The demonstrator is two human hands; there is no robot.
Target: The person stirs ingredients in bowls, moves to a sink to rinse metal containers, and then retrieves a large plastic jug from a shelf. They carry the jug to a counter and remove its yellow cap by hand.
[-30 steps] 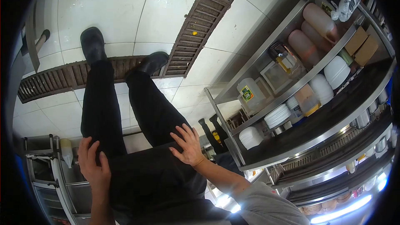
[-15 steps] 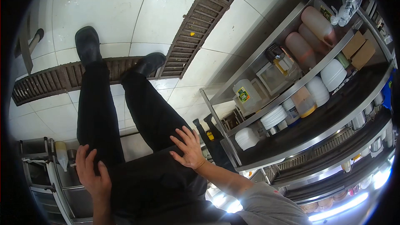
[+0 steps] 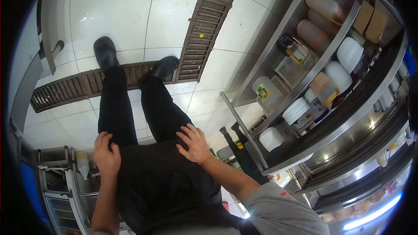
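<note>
My left hand (image 3: pixel 107 154) is at the left side of the black apron (image 3: pixel 161 169), near its lower edge. Its fingers are slightly bent, with the thumb apart, and nothing shows in it. On the right side of the apron lies my right hand (image 3: pixel 195 145), palm down, fingers spread and holding nothing. Below the apron's hem my legs in black trousers (image 3: pixel 116 104) reach down to black boots (image 3: pixel 106 53) on the floor.
Brown drain grates (image 3: pixel 204 30) cross the white tiled floor (image 3: pixel 113 8). To the right, a steel shelf unit (image 3: pixel 261 65) holds white bowls (image 3: pixel 271 138), stacked plates (image 3: pixel 295 112) and red-tinted containers (image 3: pixel 324 6). A squeeze bottle (image 3: pixel 82 163) is at left. Another person's dark-clothed legs (image 3: pixel 246 148) show beyond.
My hands have come slightly closer together, the left with its fingers more bent. The whole view has shifted, so the shelf and floor sit differently in the picture.
</note>
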